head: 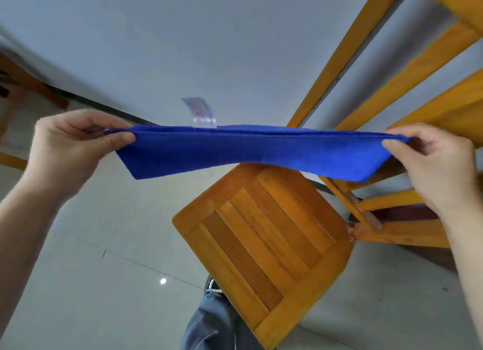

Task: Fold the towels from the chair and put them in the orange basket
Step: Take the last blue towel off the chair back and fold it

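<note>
- Blue towel (261,151): folded lengthwise, two layers showing along its upper edge. Held in the air as a long, taut band between the two hands.
- Left hand (75,143): pinches the towel's left end. Thumb under the edge, the other fingers (104,122) curled over the top, closed tight on the cloth.
- Right hand (431,161): pinches the towel's right end the same way, thumb towards the camera, fingers (410,133) curled behind the edge.
- White label (200,113): stands up from the towel's upper edge, between the two sets of fingers and nearer the left ones. Red print on it, too blurred to read.
- Wooden chair (261,240): slatted seat lies below the towel, under the span between the fingers and more towards the right hand. Towel hangs clear of the seat, not touching it.
- Wooden frame (392,88): orange-brown rails run up and away beyond the right fingers. What piece of furniture it belongs to, cannot tell.
- Leg (214,323) in grey trousers, with a shoe (211,287), low in the view beside the seat's near corner.
- Pale tiled floor (104,271) under the left hand; grey wall (209,36) beyond the fingers.
- Dark wooden furniture (26,88) at the far left, past the left hand, blurred.
</note>
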Action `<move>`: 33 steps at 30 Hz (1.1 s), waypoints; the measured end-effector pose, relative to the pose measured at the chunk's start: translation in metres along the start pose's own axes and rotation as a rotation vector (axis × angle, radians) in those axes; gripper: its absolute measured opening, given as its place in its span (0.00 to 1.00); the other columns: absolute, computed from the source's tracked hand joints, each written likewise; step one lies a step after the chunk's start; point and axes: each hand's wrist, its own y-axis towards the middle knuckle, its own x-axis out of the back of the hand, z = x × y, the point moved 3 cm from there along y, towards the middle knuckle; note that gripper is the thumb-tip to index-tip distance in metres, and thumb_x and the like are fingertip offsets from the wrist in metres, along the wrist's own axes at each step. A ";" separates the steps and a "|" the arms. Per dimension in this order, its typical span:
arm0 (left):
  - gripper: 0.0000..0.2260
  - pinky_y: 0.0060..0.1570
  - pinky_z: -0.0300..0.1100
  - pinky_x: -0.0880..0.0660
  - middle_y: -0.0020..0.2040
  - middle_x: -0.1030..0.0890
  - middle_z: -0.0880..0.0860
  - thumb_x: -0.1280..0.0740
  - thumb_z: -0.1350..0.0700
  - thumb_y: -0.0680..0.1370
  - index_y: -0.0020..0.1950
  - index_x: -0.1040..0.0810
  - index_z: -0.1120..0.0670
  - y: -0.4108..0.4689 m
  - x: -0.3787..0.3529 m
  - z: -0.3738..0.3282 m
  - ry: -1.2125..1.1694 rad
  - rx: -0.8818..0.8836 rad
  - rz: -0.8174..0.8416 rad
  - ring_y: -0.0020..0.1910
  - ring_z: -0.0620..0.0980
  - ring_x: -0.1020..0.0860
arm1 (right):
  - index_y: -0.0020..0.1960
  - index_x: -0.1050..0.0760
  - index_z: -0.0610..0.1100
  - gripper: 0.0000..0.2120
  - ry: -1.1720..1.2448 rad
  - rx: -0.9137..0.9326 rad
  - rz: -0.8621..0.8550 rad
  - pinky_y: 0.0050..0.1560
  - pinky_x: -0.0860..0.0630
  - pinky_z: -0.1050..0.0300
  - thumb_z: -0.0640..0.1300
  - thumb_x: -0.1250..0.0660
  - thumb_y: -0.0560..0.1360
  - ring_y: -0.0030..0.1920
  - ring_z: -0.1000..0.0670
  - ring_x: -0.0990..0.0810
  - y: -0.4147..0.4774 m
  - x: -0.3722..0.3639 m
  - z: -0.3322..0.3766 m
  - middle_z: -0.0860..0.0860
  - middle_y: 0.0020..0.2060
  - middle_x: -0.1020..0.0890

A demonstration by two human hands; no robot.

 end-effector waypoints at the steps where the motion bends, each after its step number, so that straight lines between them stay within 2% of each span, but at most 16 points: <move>1: 0.13 0.45 0.30 0.24 0.37 0.17 0.40 0.24 0.42 0.61 0.40 0.19 0.45 -0.003 0.002 0.000 -0.022 -0.031 0.017 0.38 0.38 0.20 | 0.39 0.23 0.68 0.12 0.065 0.002 -0.002 0.45 0.27 0.73 0.49 0.33 0.68 0.40 0.64 0.21 -0.001 0.002 0.002 0.70 0.37 0.20; 3: 0.09 0.46 0.30 0.24 0.39 0.17 0.40 0.24 0.46 0.63 0.40 0.19 0.45 -0.008 0.006 0.000 -0.013 -0.075 0.021 0.39 0.38 0.19 | 0.40 0.20 0.64 0.18 0.091 -0.004 0.003 0.44 0.26 0.73 0.39 0.32 0.72 0.40 0.63 0.20 -0.002 0.005 0.002 0.68 0.36 0.18; 4: 0.07 0.46 0.28 0.24 0.38 0.17 0.40 0.24 0.52 0.65 0.39 0.19 0.44 -0.011 0.008 0.004 0.017 -0.063 0.021 0.39 0.38 0.20 | 0.41 0.20 0.62 0.19 0.051 -0.010 0.033 0.44 0.25 0.73 0.36 0.32 0.72 0.40 0.63 0.20 -0.004 0.004 0.002 0.68 0.36 0.18; 6: 0.15 0.46 0.25 0.26 0.38 0.18 0.38 0.28 0.61 0.66 0.40 0.18 0.38 -0.019 0.010 0.010 0.111 -0.008 0.020 0.38 0.36 0.21 | 0.41 0.20 0.61 0.19 -0.026 -0.016 0.072 0.47 0.24 0.71 0.35 0.32 0.73 0.42 0.61 0.20 -0.013 0.002 0.002 0.69 0.38 0.18; 9: 0.16 0.46 0.23 0.29 0.40 0.20 0.34 0.29 0.58 0.66 0.44 0.19 0.36 -0.036 0.001 0.014 0.342 -0.056 0.086 0.40 0.34 0.23 | 0.39 0.22 0.62 0.20 -0.046 -0.052 0.095 0.48 0.26 0.75 0.35 0.32 0.72 0.44 0.63 0.21 -0.029 -0.005 -0.008 0.71 0.38 0.20; 11: 0.13 0.45 0.22 0.30 0.41 0.21 0.32 0.28 0.58 0.66 0.40 0.20 0.38 -0.052 -0.006 0.021 0.424 -0.041 0.162 0.39 0.33 0.23 | 0.36 0.23 0.59 0.19 -0.062 -0.126 0.184 0.47 0.28 0.78 0.34 0.31 0.70 0.44 0.67 0.21 -0.047 -0.012 -0.021 0.73 0.37 0.20; 13: 0.08 0.45 0.27 0.28 0.40 0.19 0.37 0.25 0.49 0.65 0.38 0.20 0.36 -0.070 -0.010 0.028 0.382 0.065 0.256 0.39 0.36 0.22 | 0.35 0.23 0.53 0.19 0.027 -0.229 0.306 0.45 0.26 0.76 0.29 0.33 0.70 0.44 0.66 0.20 -0.068 -0.014 -0.034 0.68 0.38 0.18; 14: 0.08 0.45 0.30 0.26 0.39 0.17 0.41 0.23 0.45 0.63 0.37 0.19 0.38 -0.079 -0.010 0.033 0.333 0.142 0.303 0.39 0.39 0.21 | 0.34 0.24 0.48 0.18 0.089 -0.299 0.382 0.44 0.25 0.74 0.25 0.35 0.70 0.44 0.63 0.19 -0.078 -0.014 -0.041 0.64 0.39 0.16; 15: 0.09 0.44 0.32 0.25 0.38 0.17 0.45 0.23 0.46 0.59 0.36 0.18 0.42 -0.088 -0.010 0.038 0.248 0.263 0.348 0.38 0.41 0.20 | 0.34 0.26 0.45 0.17 0.134 -0.373 0.471 0.43 0.25 0.72 0.24 0.37 0.70 0.43 0.61 0.18 -0.088 -0.017 -0.048 0.58 0.40 0.15; 17: 0.09 0.38 0.31 0.25 0.34 0.17 0.51 0.26 0.50 0.55 0.32 0.18 0.50 -0.107 -0.013 0.055 0.062 0.544 0.414 0.35 0.44 0.21 | 0.33 0.28 0.42 0.14 0.121 -0.481 0.653 0.40 0.26 0.66 0.26 0.35 0.71 0.38 0.56 0.19 -0.109 -0.027 -0.063 0.48 0.36 0.15; 18: 0.10 0.36 0.30 0.26 0.32 0.19 0.51 0.27 0.50 0.54 0.31 0.19 0.52 -0.115 -0.017 0.065 0.038 0.643 0.447 0.33 0.44 0.22 | 0.32 0.28 0.44 0.13 0.079 -0.521 0.729 0.37 0.30 0.63 0.31 0.33 0.70 0.34 0.54 0.23 -0.119 -0.033 -0.072 0.46 0.32 0.18; 19: 0.10 0.34 0.30 0.27 0.31 0.20 0.51 0.28 0.51 0.54 0.31 0.19 0.53 -0.124 -0.024 0.074 0.038 0.712 0.478 0.31 0.44 0.24 | 0.32 0.29 0.45 0.10 0.038 -0.568 0.775 0.34 0.35 0.61 0.35 0.33 0.69 0.32 0.54 0.28 -0.130 -0.039 -0.080 0.48 0.28 0.23; 21: 0.03 0.33 0.31 0.28 0.31 0.21 0.51 0.28 0.58 0.61 0.32 0.20 0.54 -0.140 -0.038 0.092 0.050 0.794 0.504 0.31 0.44 0.25 | 0.33 0.31 0.43 0.10 -0.020 -0.663 0.776 0.33 0.40 0.59 0.35 0.34 0.70 0.30 0.55 0.35 -0.146 -0.052 -0.101 0.52 0.26 0.30; 24: 0.09 0.30 0.35 0.27 0.33 0.23 0.54 0.34 0.72 0.72 0.36 0.22 0.60 -0.165 -0.052 0.127 0.019 0.926 0.457 0.30 0.45 0.26 | 0.35 0.32 0.41 0.10 -0.037 -0.769 0.753 0.38 0.39 0.56 0.32 0.38 0.73 0.34 0.52 0.35 -0.166 -0.070 -0.129 0.49 0.29 0.32; 29: 0.07 0.27 0.37 0.30 0.33 0.24 0.55 0.37 0.70 0.76 0.40 0.26 0.61 -0.195 -0.063 0.160 0.009 1.080 0.416 0.27 0.47 0.29 | 0.36 0.32 0.42 0.09 -0.041 -0.869 0.756 0.39 0.35 0.57 0.36 0.37 0.75 0.35 0.51 0.32 -0.181 -0.088 -0.152 0.48 0.31 0.30; 33: 0.08 0.28 0.37 0.35 0.30 0.24 0.56 0.37 0.67 0.77 0.40 0.26 0.57 -0.188 -0.070 0.172 0.156 0.994 0.281 0.27 0.50 0.34 | 0.38 0.30 0.43 0.08 -0.056 -0.833 0.610 0.37 0.32 0.59 0.37 0.36 0.75 0.37 0.51 0.27 -0.170 -0.102 -0.157 0.48 0.33 0.26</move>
